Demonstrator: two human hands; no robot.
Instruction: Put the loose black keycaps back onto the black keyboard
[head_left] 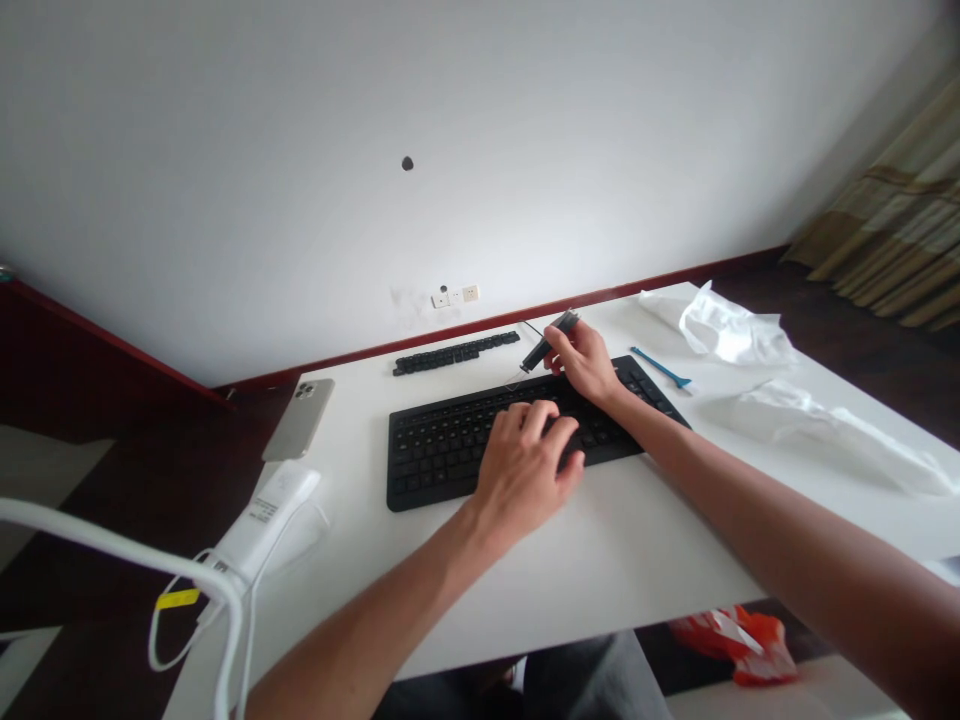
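- Keyboard point(480, 440) sat flat mid-table point(600, 560).
- Left hand point(525, 465) lay on its keys, fingers loosely curled, holding nothing.
- Right hand point(589, 360) pinched dark tool point(547, 342) over its rear edge.
- Plastic bags point(731, 325) at right: contents unreadable.

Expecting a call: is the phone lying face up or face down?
Face down: the phone lies flat on the table near its left edge, its pale back and camera lenses facing up.

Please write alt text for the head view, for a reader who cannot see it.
A left hand rests on a black keyboard on a white table while the right hand holds a dark tool at its far edge. Loose keycaps lie behind.
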